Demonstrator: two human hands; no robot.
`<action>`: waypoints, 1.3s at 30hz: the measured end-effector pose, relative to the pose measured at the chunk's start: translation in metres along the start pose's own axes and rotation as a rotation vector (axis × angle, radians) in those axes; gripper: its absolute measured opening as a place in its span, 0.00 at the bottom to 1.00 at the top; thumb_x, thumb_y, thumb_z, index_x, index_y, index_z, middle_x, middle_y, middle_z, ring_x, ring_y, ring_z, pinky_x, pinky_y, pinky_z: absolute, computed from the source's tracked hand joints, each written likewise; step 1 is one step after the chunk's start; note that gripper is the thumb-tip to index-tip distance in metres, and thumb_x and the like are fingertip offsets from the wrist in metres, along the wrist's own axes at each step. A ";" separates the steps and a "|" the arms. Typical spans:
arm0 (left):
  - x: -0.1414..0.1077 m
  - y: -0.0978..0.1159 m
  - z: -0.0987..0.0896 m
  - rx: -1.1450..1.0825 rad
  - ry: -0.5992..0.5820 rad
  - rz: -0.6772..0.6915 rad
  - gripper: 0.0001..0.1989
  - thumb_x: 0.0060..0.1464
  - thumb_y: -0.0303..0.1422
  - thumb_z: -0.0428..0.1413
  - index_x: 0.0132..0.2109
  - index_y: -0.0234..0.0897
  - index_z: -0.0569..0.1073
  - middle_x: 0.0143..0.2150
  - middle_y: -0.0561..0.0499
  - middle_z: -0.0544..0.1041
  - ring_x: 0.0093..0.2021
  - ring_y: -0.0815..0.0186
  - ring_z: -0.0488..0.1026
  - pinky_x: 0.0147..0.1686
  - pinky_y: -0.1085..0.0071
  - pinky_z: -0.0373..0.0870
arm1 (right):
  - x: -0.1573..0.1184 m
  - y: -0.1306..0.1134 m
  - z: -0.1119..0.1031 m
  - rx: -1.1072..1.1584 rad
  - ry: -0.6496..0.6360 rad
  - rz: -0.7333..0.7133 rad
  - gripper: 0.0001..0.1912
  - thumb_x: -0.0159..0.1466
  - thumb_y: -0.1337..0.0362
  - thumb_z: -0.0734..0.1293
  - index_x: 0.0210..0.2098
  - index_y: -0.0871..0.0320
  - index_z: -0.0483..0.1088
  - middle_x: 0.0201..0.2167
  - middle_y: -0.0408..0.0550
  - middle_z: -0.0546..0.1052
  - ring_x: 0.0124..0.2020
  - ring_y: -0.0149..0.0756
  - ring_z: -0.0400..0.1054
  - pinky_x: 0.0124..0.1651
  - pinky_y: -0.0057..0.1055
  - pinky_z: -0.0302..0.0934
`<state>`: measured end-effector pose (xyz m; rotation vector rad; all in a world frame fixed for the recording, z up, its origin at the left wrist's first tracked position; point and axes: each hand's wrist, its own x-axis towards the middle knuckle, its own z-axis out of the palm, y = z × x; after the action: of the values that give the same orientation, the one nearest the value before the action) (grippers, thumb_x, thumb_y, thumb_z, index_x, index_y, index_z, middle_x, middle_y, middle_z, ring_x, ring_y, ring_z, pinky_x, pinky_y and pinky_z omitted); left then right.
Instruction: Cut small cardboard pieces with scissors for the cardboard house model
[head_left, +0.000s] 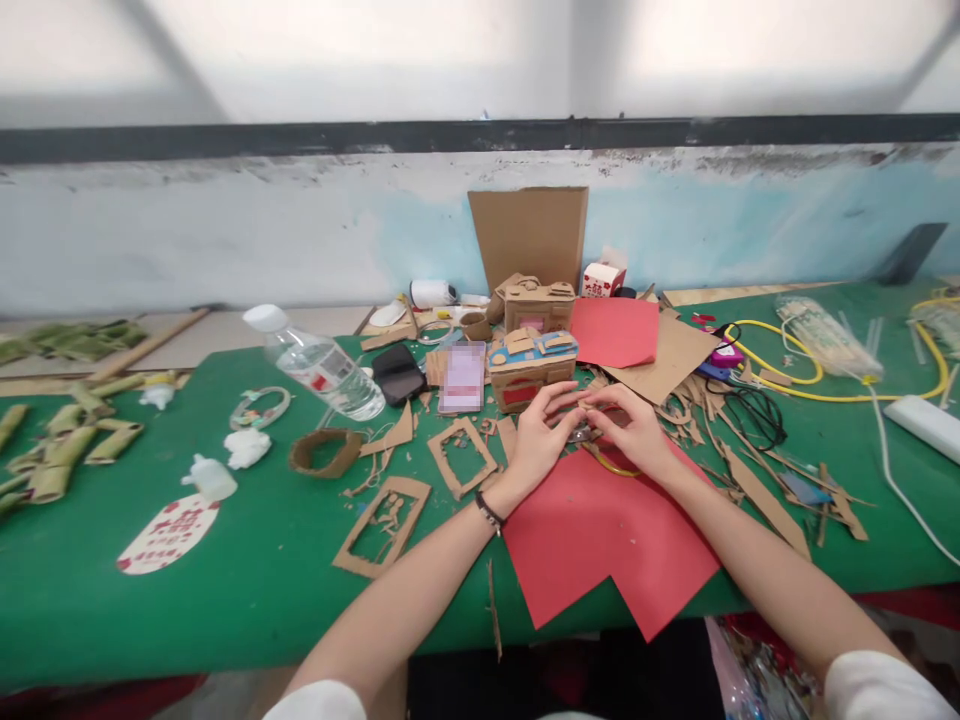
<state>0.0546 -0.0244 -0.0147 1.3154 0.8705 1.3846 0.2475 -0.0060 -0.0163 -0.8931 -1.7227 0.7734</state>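
Note:
My left hand [551, 428] and my right hand [626, 428] meet fingertip to fingertip over the upper edge of a red paper sheet [600, 520]. Both sets of fingers are closed around a small silvery piece [580, 434], mostly hidden, whose kind I cannot make out. A curved yellow strip [616, 466] shows just below the right fingers. The red sheet lies on the table with a notch cut in its near edge. Right behind my hands stands a cardboard box [517, 388] with a blue-and-brown top and a red patch on its front.
Cardboard frames [384, 527] and a cardboard ring [325, 453] lie left of my hands, a tilted water bottle [322, 370] and a phone [462, 377] behind. Cardboard scraps [765, 500] and a yellow hose [825, 394] spread at the right. Green table [247, 620] underneath.

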 end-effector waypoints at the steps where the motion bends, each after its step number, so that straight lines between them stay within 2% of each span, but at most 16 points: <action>1: 0.000 0.000 0.000 0.001 -0.008 0.005 0.25 0.64 0.42 0.68 0.62 0.37 0.75 0.61 0.37 0.84 0.63 0.52 0.83 0.62 0.55 0.82 | 0.000 0.000 -0.001 0.035 -0.003 0.025 0.11 0.71 0.52 0.76 0.48 0.50 0.82 0.47 0.50 0.84 0.50 0.45 0.79 0.57 0.44 0.74; 7: -0.005 0.007 0.003 0.160 -0.031 0.112 0.20 0.66 0.39 0.66 0.61 0.40 0.79 0.62 0.42 0.84 0.62 0.55 0.82 0.60 0.61 0.83 | 0.001 -0.001 -0.001 0.507 -0.002 0.342 0.16 0.68 0.48 0.77 0.49 0.48 0.79 0.50 0.46 0.83 0.44 0.40 0.81 0.48 0.40 0.81; 11: -0.006 0.012 0.004 0.292 -0.033 0.174 0.18 0.68 0.39 0.65 0.62 0.42 0.80 0.61 0.44 0.84 0.59 0.55 0.84 0.57 0.61 0.84 | 0.004 0.001 0.001 0.689 0.008 0.405 0.17 0.66 0.48 0.80 0.47 0.47 0.78 0.44 0.42 0.82 0.42 0.38 0.81 0.44 0.36 0.81; 15: -0.005 0.009 0.002 0.343 -0.025 0.185 0.17 0.69 0.39 0.63 0.61 0.42 0.80 0.60 0.44 0.85 0.57 0.56 0.85 0.53 0.63 0.85 | 0.004 0.001 0.004 0.762 0.004 0.466 0.17 0.66 0.49 0.80 0.48 0.48 0.78 0.43 0.42 0.81 0.40 0.36 0.80 0.42 0.34 0.81; 20: -0.005 0.000 0.000 0.327 0.014 0.151 0.15 0.68 0.41 0.65 0.58 0.42 0.81 0.55 0.45 0.85 0.47 0.60 0.86 0.48 0.67 0.84 | 0.002 -0.002 0.006 0.775 -0.031 0.481 0.16 0.66 0.50 0.80 0.47 0.49 0.78 0.42 0.42 0.80 0.39 0.34 0.79 0.41 0.32 0.81; 26: -0.004 0.000 -0.001 0.370 0.009 0.213 0.12 0.71 0.40 0.62 0.56 0.42 0.81 0.56 0.45 0.84 0.57 0.57 0.83 0.58 0.61 0.82 | 0.000 -0.008 0.006 0.710 -0.040 0.481 0.16 0.65 0.51 0.81 0.46 0.50 0.79 0.39 0.43 0.79 0.39 0.35 0.78 0.41 0.32 0.82; 30: -0.005 0.012 -0.003 0.467 -0.008 0.337 0.14 0.71 0.37 0.61 0.60 0.43 0.78 0.59 0.43 0.83 0.58 0.57 0.83 0.54 0.62 0.83 | 0.000 -0.010 0.004 0.672 -0.020 0.472 0.16 0.65 0.49 0.81 0.45 0.50 0.79 0.40 0.44 0.79 0.38 0.36 0.78 0.41 0.34 0.82; 32: -0.002 0.023 -0.011 0.571 0.012 0.461 0.16 0.71 0.36 0.61 0.63 0.44 0.76 0.61 0.43 0.82 0.56 0.57 0.83 0.53 0.62 0.83 | -0.001 -0.009 0.003 0.655 -0.021 0.470 0.17 0.65 0.48 0.80 0.45 0.49 0.79 0.41 0.45 0.79 0.39 0.38 0.79 0.40 0.35 0.82; 34: 0.006 0.034 -0.025 0.692 0.089 0.611 0.16 0.70 0.35 0.62 0.62 0.45 0.76 0.61 0.43 0.82 0.62 0.54 0.80 0.63 0.56 0.79 | -0.002 -0.009 0.002 0.636 -0.022 0.474 0.17 0.66 0.47 0.79 0.46 0.49 0.78 0.42 0.46 0.80 0.40 0.40 0.80 0.40 0.36 0.82; 35: 0.012 0.039 -0.035 0.737 0.167 0.665 0.15 0.70 0.35 0.62 0.62 0.45 0.76 0.61 0.44 0.82 0.64 0.53 0.78 0.68 0.52 0.74 | -0.003 -0.008 0.001 0.630 -0.021 0.477 0.17 0.66 0.47 0.79 0.46 0.49 0.78 0.43 0.46 0.80 0.41 0.40 0.80 0.40 0.36 0.82; 37: 0.025 0.046 -0.056 0.809 0.314 0.669 0.18 0.70 0.39 0.62 0.63 0.43 0.75 0.64 0.41 0.79 0.68 0.51 0.74 0.73 0.48 0.68 | -0.004 -0.007 0.001 0.629 -0.022 0.483 0.17 0.66 0.47 0.80 0.46 0.49 0.78 0.43 0.47 0.80 0.42 0.41 0.80 0.39 0.35 0.82; 39: 0.037 0.046 -0.076 0.849 0.336 0.597 0.27 0.69 0.46 0.63 0.67 0.40 0.71 0.68 0.37 0.75 0.71 0.49 0.71 0.72 0.48 0.68 | -0.004 -0.007 0.001 0.641 -0.026 0.486 0.18 0.65 0.48 0.80 0.46 0.49 0.78 0.42 0.46 0.80 0.41 0.40 0.80 0.39 0.35 0.82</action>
<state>-0.0244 0.0101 0.0271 2.1437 1.4699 1.8130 0.2456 -0.0131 -0.0124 -0.8441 -1.1524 1.5535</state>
